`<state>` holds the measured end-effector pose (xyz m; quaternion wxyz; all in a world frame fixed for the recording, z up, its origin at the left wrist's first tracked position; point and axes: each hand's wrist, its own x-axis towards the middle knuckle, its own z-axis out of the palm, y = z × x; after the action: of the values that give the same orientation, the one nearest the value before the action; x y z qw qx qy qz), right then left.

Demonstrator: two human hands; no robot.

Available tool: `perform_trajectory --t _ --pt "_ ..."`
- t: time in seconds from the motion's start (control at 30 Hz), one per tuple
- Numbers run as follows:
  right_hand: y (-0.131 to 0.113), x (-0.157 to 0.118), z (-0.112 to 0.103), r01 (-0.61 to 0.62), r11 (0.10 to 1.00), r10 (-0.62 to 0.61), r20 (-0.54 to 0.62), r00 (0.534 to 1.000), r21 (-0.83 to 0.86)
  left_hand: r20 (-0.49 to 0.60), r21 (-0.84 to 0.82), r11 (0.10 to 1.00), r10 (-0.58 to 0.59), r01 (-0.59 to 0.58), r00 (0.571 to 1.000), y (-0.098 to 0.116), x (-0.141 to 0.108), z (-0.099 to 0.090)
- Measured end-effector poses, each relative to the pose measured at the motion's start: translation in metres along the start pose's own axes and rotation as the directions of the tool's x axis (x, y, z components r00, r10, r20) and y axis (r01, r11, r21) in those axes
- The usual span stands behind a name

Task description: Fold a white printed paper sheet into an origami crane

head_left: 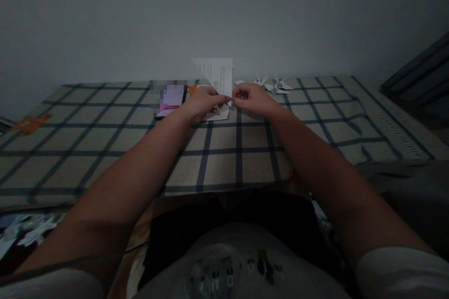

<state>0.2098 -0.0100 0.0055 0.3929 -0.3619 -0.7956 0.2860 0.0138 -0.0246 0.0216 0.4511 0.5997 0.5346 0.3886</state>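
A printed white paper with a slanted left edge stands up between my hands, over the cloth-covered table. My left hand is closed on its lower part, thumb and fingers pinched near the bottom right corner. My right hand has its thumb and fingertips pressed together at that same corner, its other fingers curled. Beneath my left hand lies a pale flat sheet or pad. To the left of it is a phone or tablet with a lit pinkish screen.
Folded white paper shapes with pointed tips lie behind my right hand. The checked tablecloth reaches back to a plain wall. Orange patches show at the far left. A dark striped object is at the right.
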Motion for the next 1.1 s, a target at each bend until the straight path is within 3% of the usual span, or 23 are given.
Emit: perform_trajectory --t 0.5,1.1 --pt "-0.0011 0.0007 -0.0004 -0.021 0.999 0.02 0.018 1.0 0.04 0.064 -0.103 0.994 -0.021 0.028 0.998 0.0019 0.0004 -0.0026" --pt "-0.0065 -0.0018 -0.0017 0.036 0.995 -0.031 0.058 0.998 -0.097 0.092 -0.042 0.998 -0.05 0.054 0.994 0.0031 -0.0026 -0.0009"
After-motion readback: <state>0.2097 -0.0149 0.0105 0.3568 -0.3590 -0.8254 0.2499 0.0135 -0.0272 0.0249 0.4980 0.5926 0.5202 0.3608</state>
